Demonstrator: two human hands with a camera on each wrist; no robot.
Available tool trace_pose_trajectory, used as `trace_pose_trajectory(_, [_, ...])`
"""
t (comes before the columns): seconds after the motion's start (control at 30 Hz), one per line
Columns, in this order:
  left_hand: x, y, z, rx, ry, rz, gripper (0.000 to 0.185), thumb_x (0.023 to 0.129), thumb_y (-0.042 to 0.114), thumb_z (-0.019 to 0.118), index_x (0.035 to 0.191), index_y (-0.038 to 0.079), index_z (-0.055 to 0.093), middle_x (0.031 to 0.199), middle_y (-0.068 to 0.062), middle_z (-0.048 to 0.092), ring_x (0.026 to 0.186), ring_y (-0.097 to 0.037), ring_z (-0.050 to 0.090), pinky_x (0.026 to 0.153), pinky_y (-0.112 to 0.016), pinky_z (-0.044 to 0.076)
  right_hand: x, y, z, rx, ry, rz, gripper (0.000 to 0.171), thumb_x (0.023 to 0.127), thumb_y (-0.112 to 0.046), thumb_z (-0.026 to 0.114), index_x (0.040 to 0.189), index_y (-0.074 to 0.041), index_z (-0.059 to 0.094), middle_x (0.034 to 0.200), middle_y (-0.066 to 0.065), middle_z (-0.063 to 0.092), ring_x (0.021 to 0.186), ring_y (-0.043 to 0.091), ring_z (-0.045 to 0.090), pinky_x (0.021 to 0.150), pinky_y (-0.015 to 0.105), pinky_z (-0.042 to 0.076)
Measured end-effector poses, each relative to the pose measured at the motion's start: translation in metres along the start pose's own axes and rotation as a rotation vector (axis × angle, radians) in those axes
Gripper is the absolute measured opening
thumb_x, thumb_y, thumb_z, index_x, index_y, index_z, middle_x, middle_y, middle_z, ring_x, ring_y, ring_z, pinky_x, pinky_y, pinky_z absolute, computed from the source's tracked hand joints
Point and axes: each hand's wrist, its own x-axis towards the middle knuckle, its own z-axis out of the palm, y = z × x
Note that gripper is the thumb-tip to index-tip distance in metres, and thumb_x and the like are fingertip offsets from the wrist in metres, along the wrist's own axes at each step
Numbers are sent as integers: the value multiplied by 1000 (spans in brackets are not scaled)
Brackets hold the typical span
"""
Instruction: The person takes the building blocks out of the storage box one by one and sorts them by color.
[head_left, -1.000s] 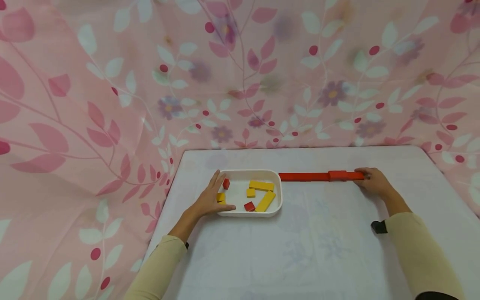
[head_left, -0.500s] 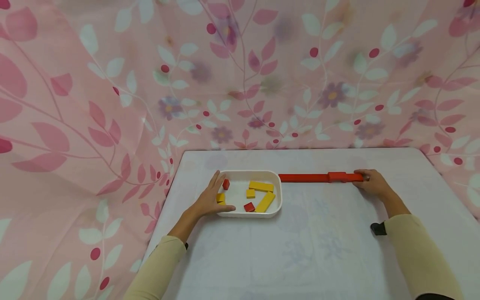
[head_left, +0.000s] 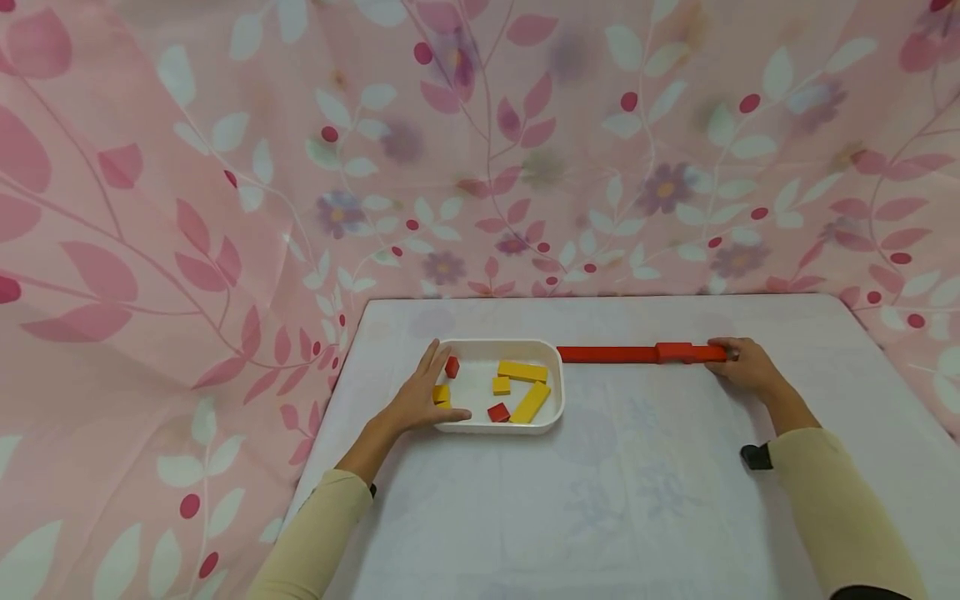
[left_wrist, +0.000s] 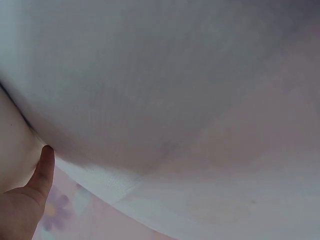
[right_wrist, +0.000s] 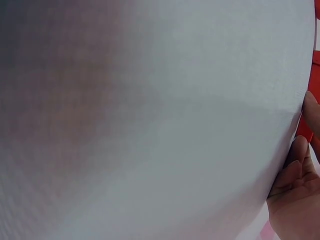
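My left hand [head_left: 415, 402] holds the left end of a white tray [head_left: 553, 412], its thumb along the front rim and its fingers spread at the back left corner. Inside lie yellow blocks [head_left: 530, 403] and small red blocks [head_left: 498, 412]; my hand partly hides some yellow ones at the left. One left finger [left_wrist: 46, 167] shows straight in the left wrist view. A long red bar [head_left: 607, 355] with a wider section lies from the tray's right side. My right hand [head_left: 750, 364] pinches its far right end between thumb and fingers, hiding part of that end.
A white cloth [head_left: 600, 500] covers the table, whose back edge meets a pink floral curtain [head_left: 510, 167]. The same curtain hangs along the left side. A dark strap piece [head_left: 756, 456] shows at the right cuff.
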Motion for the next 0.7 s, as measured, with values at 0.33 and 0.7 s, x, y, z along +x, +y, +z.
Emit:
trace_pose_trajectory(0.33, [0, 0, -2, 5, -6, -6, 125, 65, 73, 75, 160, 30, 7, 168, -3, -7, 149, -39, 26, 109, -64, 37, -1, -3, 0, 31, -31, 7, 62, 94, -21, 65, 146, 1, 39, 137, 36, 34, 117, 48, 34, 93, 58, 41])
trace_pose_trajectory(0.7, [0, 1, 1, -22, 3, -1, 127, 65, 63, 82, 160, 29, 5, 168, -3, -5, 151, -37, 23, 110, -64, 35, -9, -5, -8, 56, -64, 60, 101, 88, -36, 73, 156, 0, 7, 143, 41, 20, 125, 54, 30, 105, 70, 34])
